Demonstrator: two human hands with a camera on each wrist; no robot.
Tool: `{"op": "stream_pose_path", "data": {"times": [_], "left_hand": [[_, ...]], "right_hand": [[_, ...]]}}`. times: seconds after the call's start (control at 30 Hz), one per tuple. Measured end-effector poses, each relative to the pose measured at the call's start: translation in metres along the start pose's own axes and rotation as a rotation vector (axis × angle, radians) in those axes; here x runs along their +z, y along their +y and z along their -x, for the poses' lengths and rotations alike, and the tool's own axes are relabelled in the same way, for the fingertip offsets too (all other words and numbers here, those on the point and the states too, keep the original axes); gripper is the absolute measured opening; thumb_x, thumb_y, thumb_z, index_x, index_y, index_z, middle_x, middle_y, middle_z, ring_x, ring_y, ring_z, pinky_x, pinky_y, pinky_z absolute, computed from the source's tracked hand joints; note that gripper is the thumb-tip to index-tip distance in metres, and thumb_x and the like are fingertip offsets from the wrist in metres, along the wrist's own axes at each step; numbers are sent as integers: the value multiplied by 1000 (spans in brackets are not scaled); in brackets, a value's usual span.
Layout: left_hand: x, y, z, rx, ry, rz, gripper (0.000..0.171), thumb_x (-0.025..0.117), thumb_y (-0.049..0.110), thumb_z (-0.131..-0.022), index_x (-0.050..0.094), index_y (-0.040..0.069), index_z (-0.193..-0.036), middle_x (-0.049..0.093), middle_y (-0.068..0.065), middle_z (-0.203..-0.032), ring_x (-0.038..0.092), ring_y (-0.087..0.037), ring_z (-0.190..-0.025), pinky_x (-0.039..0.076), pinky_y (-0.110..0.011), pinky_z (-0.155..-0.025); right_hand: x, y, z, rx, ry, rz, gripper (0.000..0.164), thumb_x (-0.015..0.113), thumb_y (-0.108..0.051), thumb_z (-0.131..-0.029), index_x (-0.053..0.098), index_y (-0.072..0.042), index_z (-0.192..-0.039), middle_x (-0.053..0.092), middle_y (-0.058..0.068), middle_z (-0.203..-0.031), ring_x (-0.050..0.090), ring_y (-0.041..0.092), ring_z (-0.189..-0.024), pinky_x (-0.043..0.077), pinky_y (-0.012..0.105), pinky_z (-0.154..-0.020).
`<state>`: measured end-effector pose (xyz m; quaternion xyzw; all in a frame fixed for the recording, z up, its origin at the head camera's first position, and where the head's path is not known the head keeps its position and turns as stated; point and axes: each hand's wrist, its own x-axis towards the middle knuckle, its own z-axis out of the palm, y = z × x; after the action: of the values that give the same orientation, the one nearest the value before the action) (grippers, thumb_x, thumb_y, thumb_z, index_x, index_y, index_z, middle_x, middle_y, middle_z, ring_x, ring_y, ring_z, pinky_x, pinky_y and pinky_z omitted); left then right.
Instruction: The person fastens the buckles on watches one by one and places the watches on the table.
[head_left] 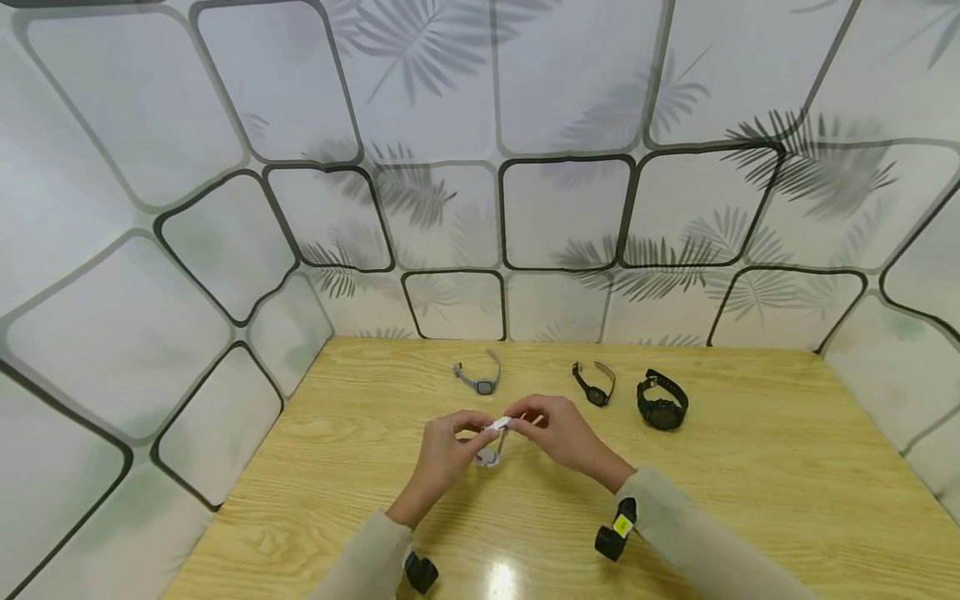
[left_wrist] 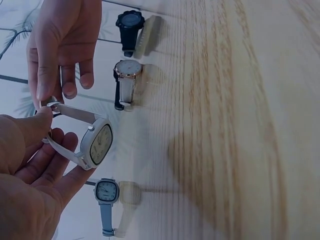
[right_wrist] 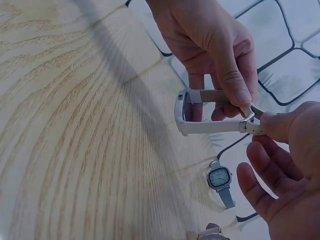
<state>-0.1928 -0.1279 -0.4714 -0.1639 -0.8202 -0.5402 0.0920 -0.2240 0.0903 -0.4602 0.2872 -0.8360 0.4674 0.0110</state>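
A white wristwatch (left_wrist: 101, 145) with a squarish case is held up between both hands, its strap bent into a loop and its dial facing away from the wrists. My left hand (head_left: 444, 450) pinches the strap close to the buckle (right_wrist: 248, 121) between thumb and fingers. Opposite it, my right hand (head_left: 564, 432) pinches the strap end with thumb and index finger, the other fingers loosely bent. Strap ends overlap at the buckle, partly hidden by the fingertips. The case (right_wrist: 183, 112) hangs below the hands in the head view.
Behind the hands on the wooden table (head_left: 360, 483) lie a blue-grey square watch (head_left: 485, 386), a slim dark-strapped watch (head_left: 597, 395) and a chunky black watch (head_left: 663, 412). A patterned curtain (head_left: 555, 217) encloses the table's back and sides.
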Motion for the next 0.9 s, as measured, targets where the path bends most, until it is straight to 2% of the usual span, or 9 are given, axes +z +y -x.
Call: {"op": "stream_pose_path", "data": {"times": [0.1,0.3,0.67,0.9], "left_hand": [[0,0,0,3,-4,-3,9,79,16,-93,79,10,-101,76,-2,-99,72,-21,-93,61,-27,-75],[1,-2,0,12,-21,-17,9,79,13,-92,79,8,-99,76,-3,-98,72,-20,-92,61,-26,-75],[-2,-1,0,3,-7,-5,14,78,19,-94,80,9,-103,77,-3,-101,73,-22,-96,62,-29,-78],[-1,-1,-1,13,-11,-10,10,79,13,-92,79,7,-101,77,-4,-98,73,-21,-93,61,-26,-76]], "right_hand": [[1,-3,0,-33,5,24,10,72,-23,-99,77,-20,-108,72,-9,-101,65,8,-84,58,27,-70],[6,-3,0,-88,4,72,8,73,-19,-98,78,-17,-105,71,-6,-98,64,9,-80,57,25,-69],[9,-2,0,-1,63,-42,13,72,-26,-99,78,-20,-109,74,-6,-103,67,10,-86,59,31,-72],[13,-4,0,-36,78,24,8,74,-22,-97,78,-20,-104,72,-9,-97,64,8,-81,57,26,-70]]}}
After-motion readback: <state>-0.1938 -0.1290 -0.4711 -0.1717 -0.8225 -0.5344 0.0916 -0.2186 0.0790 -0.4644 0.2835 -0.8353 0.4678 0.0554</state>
